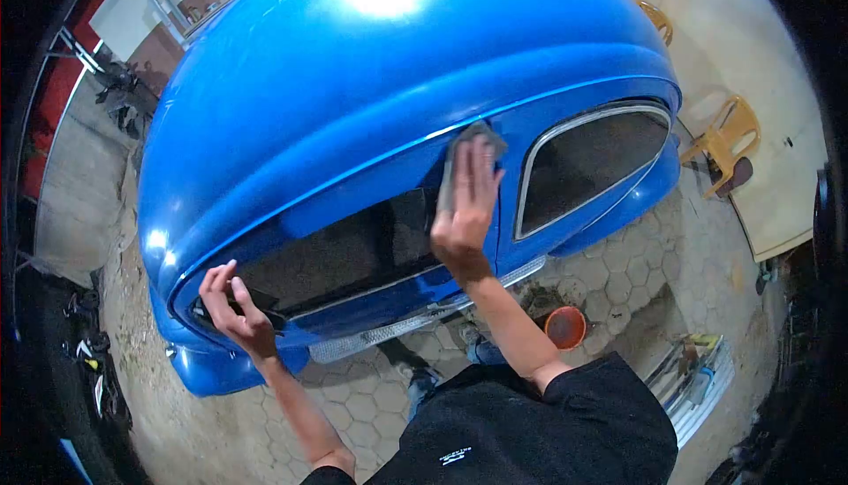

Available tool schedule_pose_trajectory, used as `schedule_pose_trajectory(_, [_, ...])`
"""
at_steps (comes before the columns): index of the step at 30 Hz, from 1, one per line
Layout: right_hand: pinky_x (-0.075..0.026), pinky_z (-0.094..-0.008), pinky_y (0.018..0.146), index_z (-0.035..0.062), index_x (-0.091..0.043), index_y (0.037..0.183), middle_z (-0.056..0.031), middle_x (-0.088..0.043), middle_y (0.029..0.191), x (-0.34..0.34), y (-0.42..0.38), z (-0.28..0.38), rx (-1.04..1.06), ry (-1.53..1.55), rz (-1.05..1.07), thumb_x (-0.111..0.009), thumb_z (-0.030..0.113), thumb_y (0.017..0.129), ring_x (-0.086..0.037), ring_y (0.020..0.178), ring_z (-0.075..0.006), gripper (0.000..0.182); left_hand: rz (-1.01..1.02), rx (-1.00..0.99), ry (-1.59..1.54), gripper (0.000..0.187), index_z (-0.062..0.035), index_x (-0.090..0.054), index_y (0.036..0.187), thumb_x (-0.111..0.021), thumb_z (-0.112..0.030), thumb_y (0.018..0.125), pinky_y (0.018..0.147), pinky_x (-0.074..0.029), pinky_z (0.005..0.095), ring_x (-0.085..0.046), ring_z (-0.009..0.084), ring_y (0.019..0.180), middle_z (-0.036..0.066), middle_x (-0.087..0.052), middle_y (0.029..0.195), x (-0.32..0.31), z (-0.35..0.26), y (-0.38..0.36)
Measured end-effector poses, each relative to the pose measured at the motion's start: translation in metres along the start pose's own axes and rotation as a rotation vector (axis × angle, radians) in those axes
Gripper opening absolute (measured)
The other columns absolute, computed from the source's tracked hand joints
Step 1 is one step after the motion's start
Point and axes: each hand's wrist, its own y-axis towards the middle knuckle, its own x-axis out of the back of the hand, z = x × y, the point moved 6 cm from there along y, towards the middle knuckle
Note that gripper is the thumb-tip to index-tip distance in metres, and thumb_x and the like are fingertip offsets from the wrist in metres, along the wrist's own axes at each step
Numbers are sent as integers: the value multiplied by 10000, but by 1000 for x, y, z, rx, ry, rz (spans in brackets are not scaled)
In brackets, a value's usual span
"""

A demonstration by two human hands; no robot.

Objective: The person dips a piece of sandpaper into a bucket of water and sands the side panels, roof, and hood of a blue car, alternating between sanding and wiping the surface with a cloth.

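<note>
A blue car (371,87) with a rounded roof fills the middle of the view. My right hand (468,207) presses a greyish cloth (488,134) against the body between the two side windows, just under the roof edge. Its fingers lie over the cloth. The rear side window (596,158), with a bright trim, is to the right of this hand. My left hand (235,310) is by the front end of the door window (344,255), with its fingers apart and slightly bent and nothing held in them.
An orange-red bucket (565,328) stands on the hexagonal paving (618,264) beside the car. Yellow chairs (729,140) are at the right, near a pale wall (751,43). A white rack-like object (702,388) lies at the lower right.
</note>
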Motion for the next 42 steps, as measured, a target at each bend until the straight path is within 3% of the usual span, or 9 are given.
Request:
schedule_pose_trajectory(3, [-157, -691, 1232, 12, -405, 1595, -181, -356, 1673, -14, -8, 34, 150, -48, 96, -554, 53, 779, -316, 1549, -419, 831, -20, -59, 57, 244, 9, -716, 1160, -568, -87, 993, 1024, -471, 420, -618, 317, 1129, 181, -642, 1196, -3, 16, 23])
schedule_pose_trajectory(10, [-111, -622, 1270, 1, -369, 1609, -203, -337, 1675, -23, -24, 66, -63, -41, 8, -500, -38, 802, -263, 1575, -398, 818, 39, -53, -154, 248, -14, -709, 1157, -623, -91, 937, 1005, -485, 427, -629, 324, 1099, 174, -646, 1164, 15, 65, 18])
schedule_pose_trajectory(17, [-138, -623, 1268, 16, -391, 1605, -184, -299, 1704, -71, -68, 128, 287, -346, 59, -546, 150, 912, -260, 1583, -381, 722, 200, -142, -285, 206, -23, -742, 1053, -655, 3, 868, 932, -531, 391, -656, 299, 1022, 159, -645, 1110, 43, 76, 19])
schedule_pose_trajectory(22, [-160, -613, 1269, 6, -362, 1612, -196, -300, 1698, -64, -46, 104, -31, -224, -155, -507, 116, 950, -247, 1585, -380, 687, 154, -107, -239, 184, -20, -748, 1016, -644, 9, 868, 892, -524, 394, -658, 291, 971, 144, -661, 1037, 85, 124, 14])
schedule_pose_trajectory(25, [-216, -591, 1256, -38, -390, 1585, -243, -360, 1657, -89, -87, 174, 168, -224, 143, -521, 184, 967, -304, 1545, -455, 670, 194, -156, -282, 180, -20, -749, 1013, -656, -7, 860, 899, -523, 407, -649, 294, 988, 143, -656, 1032, 74, 121, 9])
schedule_pose_trajectory(31, [-310, -503, 1233, -57, -386, 1569, -263, -395, 1625, -27, -16, 60, -33, -372, -306, -366, 185, 1107, -359, 1514, -440, 521, 280, -176, -238, 166, -46, -754, 1040, -642, -65, 919, 944, -512, 415, -640, 310, 1042, 139, -648, 1091, 80, 130, -15])
schedule_pose_trajectory(36, [-269, -439, 1270, -27, -304, 1614, -282, -305, 1662, 3, -75, -43, -34, -337, -121, -429, 101, 1037, -289, 1550, -425, 604, 296, -108, -226, 163, -48, -753, 1020, -644, -48, 898, 952, -504, 419, -626, 308, 1043, 140, -632, 1095, 72, 139, -26])
schedule_pose_trajectory(41, [-261, -557, 1255, -17, -330, 1611, -278, -256, 1685, -3, -138, -78, 169, -464, 83, -514, 41, 903, -268, 1546, -487, 734, 324, -77, -265, 164, -45, -752, 999, -656, -34, 867, 914, -509, 423, -613, 309, 1004, 139, -615, 1088, 45, 112, -37])
schedule_pose_trajectory(42, [-257, -627, 1228, 7, -363, 1603, -260, -282, 1680, -7, -118, -73, 160, -459, 43, -577, 129, 932, -272, 1538, -506, 715, 350, -15, -275, 164, -53, -751, 1000, -658, -36, 866, 892, -514, 422, -612, 314, 987, 145, -609, 1075, 40, 105, -42])
